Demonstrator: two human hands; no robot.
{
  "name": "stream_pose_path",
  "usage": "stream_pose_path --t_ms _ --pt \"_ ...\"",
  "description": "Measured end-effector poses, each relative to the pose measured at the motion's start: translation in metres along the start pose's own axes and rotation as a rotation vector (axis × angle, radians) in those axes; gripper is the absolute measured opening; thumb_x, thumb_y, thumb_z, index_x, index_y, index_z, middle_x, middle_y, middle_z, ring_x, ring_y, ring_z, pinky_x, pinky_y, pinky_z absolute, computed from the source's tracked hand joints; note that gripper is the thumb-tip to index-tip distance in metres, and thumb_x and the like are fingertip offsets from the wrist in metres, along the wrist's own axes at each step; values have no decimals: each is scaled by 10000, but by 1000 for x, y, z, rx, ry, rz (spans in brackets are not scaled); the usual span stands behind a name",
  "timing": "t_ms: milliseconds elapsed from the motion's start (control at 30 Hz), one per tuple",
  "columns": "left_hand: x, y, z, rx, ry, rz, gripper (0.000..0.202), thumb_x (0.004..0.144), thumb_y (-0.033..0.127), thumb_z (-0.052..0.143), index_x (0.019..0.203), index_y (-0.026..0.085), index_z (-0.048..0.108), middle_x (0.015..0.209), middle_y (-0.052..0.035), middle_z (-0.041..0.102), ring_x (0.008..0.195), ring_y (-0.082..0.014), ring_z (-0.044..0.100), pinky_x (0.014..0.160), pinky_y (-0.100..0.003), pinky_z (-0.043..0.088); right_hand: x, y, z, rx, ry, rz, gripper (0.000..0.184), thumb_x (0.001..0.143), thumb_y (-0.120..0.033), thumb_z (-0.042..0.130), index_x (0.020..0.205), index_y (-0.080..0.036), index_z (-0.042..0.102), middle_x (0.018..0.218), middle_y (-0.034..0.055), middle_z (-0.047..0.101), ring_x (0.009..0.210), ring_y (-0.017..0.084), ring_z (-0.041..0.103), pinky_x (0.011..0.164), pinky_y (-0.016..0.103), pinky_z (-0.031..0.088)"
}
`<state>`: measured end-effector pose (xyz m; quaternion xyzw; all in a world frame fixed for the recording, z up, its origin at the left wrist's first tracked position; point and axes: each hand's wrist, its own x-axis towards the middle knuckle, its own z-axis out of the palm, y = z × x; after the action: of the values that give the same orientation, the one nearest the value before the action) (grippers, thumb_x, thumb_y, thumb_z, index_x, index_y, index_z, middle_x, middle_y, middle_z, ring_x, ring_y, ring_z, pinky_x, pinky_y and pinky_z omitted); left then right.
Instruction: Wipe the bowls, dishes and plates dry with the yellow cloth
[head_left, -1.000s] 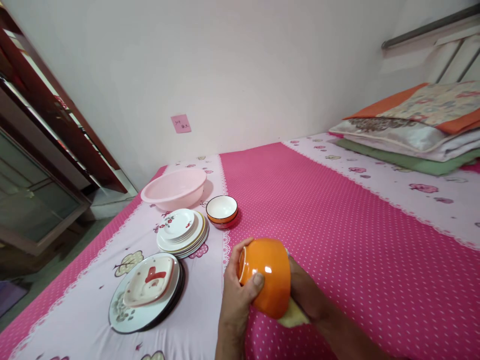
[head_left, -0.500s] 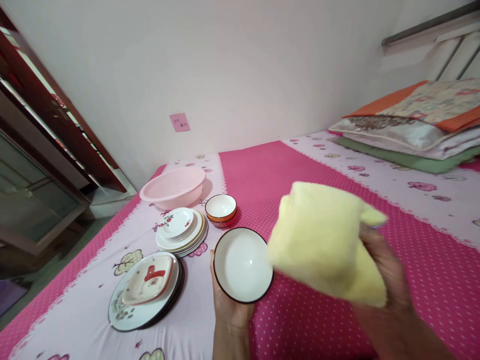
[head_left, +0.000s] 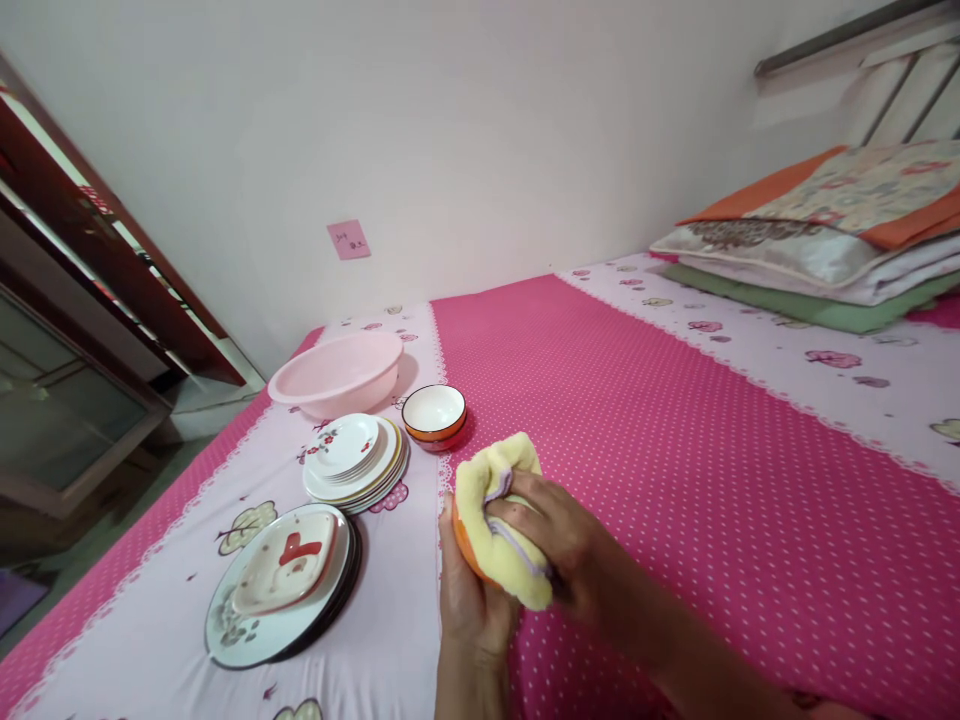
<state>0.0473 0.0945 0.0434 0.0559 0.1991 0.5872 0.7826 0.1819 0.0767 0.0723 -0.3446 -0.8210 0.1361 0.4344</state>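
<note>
Several fingers (head_left: 517,516) of the right hand (head_left: 574,545) pinch the folds of a yellow cloth (head_left: 474,495). I read its long axis as slanting from far left to near right, over the orange bowl (head_left: 466,547). The left hand (head_left: 474,610) cups this bowl above the bed (head_left: 637,450), cloth-covered mouth tilted up and rightward. Beyond, small bowls (head_left: 435,436) stand beside stacked plates (head_left: 345,450).

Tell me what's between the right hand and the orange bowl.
A bunched yellow cloth lies between the right hand and the orange bowl; the head view shows it, with only a strip of orange visible.
</note>
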Motion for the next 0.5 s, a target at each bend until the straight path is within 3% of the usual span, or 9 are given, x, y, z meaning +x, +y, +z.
stream_pose_path --t_ms 100,233,400,500 --pt "-2 -5 6 44 151 111 407 1037 451 523 1191 148 747 964 -86 807 882 -194 765 912 -306 601 0 4 5 49 3 69 340 909 -132 537 1220 -215 644 1162 125 657 1070 295 610 931 451 520" --pt "-6 -8 4 291 35 239 429 906 472 730 1220 180 730 1094 -84 790 1055 -252 734 1020 -367 549 -5 7 16 214 69 224 194 843 -144 556 997 -212 652 1013 94 679 874 252 600 768 372 507" --pt "-11 -5 -2 587 -13 356 493 786 443 828 1214 223 721 1245 -96 744 1223 -322 652 1056 -391 505 -12 5 26 953 66 666 59 868 -263 625 848 -209 642 642 -42 545 528 115 435 495 233 365" --pt "-13 -2 -3 695 -26 426 554 742 482 843 1215 219 722 1267 -105 730 1262 -356 624 1079 -414 486 -9 2 20 1222 99 740 190 830 -361 727 910 -193 691 675 -24 624 587 141 559 579 263 473"
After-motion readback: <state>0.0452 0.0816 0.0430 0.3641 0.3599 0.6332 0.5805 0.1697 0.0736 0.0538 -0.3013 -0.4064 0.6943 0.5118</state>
